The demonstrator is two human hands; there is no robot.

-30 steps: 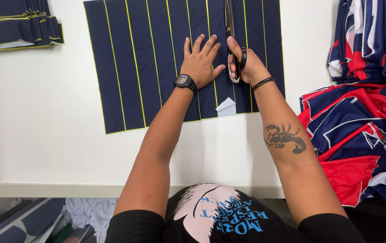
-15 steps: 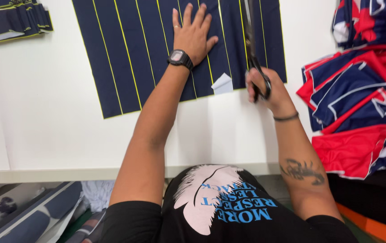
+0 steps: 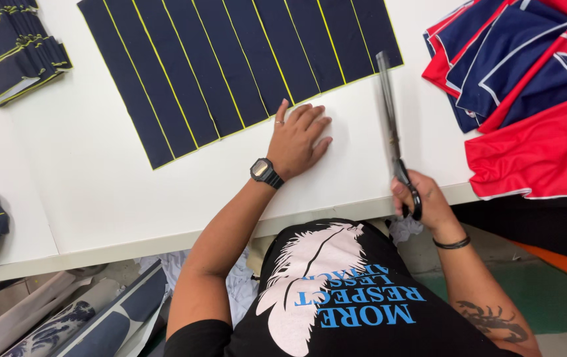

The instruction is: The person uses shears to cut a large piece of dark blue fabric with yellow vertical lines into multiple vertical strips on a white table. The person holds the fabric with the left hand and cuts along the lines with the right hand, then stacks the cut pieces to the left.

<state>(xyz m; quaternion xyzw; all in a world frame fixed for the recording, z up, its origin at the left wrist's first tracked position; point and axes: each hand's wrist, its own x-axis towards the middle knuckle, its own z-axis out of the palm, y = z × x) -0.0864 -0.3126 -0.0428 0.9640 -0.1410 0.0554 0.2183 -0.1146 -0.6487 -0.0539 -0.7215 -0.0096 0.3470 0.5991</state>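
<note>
A navy fabric sheet (image 3: 230, 59) marked with yellow lines lies flat on the white table (image 3: 98, 192). My left hand (image 3: 297, 137), with a black watch at the wrist, rests palm down on the table just below the fabric's near edge. My right hand (image 3: 421, 198) is at the table's front edge and grips the black handles of long scissors (image 3: 389, 112). Their closed blades point away from me and lie over the table, right of the fabric.
A stack of cut navy strips (image 3: 12, 49) sits at the far left. Red, white and navy garments (image 3: 528, 86) are piled at the right. Fabric scraps and rolls (image 3: 85, 317) lie below the table's front edge.
My left hand has slid off the fabric down to the bare table. My right hand has pulled the scissors back toward the table's front edge, clear of the cloth.
</note>
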